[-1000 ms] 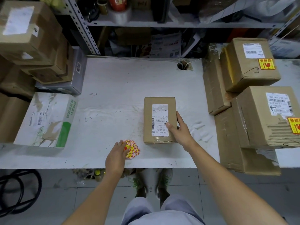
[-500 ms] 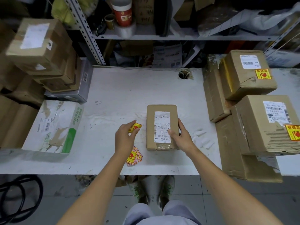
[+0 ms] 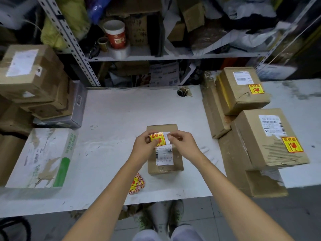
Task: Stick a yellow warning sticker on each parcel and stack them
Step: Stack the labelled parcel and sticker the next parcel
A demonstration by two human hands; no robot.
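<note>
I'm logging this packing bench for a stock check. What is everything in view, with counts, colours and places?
centre parcel: one, brown with a white label, mid-table under the hands
held sticker: one, yellow and red, above the centre parcel
sticker pile: one, yellow and red, near the table's front edge
far stickered parcel: one, brown, top of the right rear stack
near stickered parcel: one, brown, top of the right front stack
left stack: several boxes, brown, table's left
white box: one, white and green, front left
cup: one, red and white, on the shelf behind
table: one, white
left hand: pinches the held sticker
right hand: fingers pinch the held sticker's right edge
</note>
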